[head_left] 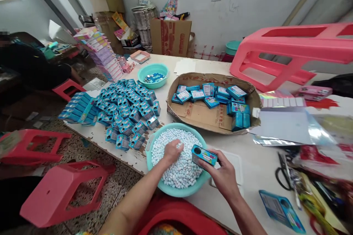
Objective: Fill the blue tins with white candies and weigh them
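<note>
My right hand [223, 170] grips a small blue printed box [204, 156] with a dark round hole at one end, tilted above the right rim of a mint-green basin [151, 161]. The basin is filled with small pale white and bluish pieces [179, 176] that look like candies. Down among these pieces is my left hand [172, 151], its fingers curled together around a few of them. To the left, many similar blue boxes [129, 106] stand close together on the table. A cut-down cardboard tray [198, 117] behind the basin carries more blue boxes [211, 91].
A smaller green basin [143, 79] with blue round pieces stands farther back. On the right lie scissors [284, 176], a flattened blue box [281, 209] and plastic sheets. A pink stool [298, 44] rests on the table; red stools [63, 187] stand left. Another person sits far left.
</note>
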The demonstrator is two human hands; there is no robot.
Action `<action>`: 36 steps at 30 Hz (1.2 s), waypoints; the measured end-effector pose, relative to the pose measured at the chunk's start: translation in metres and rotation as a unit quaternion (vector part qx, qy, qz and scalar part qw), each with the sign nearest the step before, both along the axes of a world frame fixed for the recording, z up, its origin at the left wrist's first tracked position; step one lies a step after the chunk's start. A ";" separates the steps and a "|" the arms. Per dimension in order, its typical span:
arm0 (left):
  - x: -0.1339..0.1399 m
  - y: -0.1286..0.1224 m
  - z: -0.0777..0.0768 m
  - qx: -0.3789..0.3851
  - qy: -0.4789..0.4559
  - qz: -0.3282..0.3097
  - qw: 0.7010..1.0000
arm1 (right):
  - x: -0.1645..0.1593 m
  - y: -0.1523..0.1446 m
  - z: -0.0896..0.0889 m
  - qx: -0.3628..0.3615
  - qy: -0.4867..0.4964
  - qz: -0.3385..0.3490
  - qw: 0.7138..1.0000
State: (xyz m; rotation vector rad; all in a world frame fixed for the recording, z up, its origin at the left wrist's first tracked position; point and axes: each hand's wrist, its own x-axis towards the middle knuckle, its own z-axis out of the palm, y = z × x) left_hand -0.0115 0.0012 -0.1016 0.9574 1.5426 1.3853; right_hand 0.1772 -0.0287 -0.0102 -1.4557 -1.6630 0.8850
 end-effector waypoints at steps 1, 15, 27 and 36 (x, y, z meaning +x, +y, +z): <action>-0.001 0.002 0.001 -0.011 -0.019 0.003 1.000 | 0.000 0.001 -0.002 0.001 -0.005 0.009 1.000; 0.006 0.003 0.101 0.022 -0.347 0.011 0.938 | -0.046 0.004 0.001 0.054 -0.093 0.102 0.989; 0.010 0.010 0.107 0.028 -0.345 0.043 0.937 | -0.047 0.011 0.003 0.040 -0.073 0.085 0.993; 0.013 0.014 0.105 0.056 -0.327 0.034 0.943 | -0.042 0.013 0.002 0.051 -0.061 0.069 0.994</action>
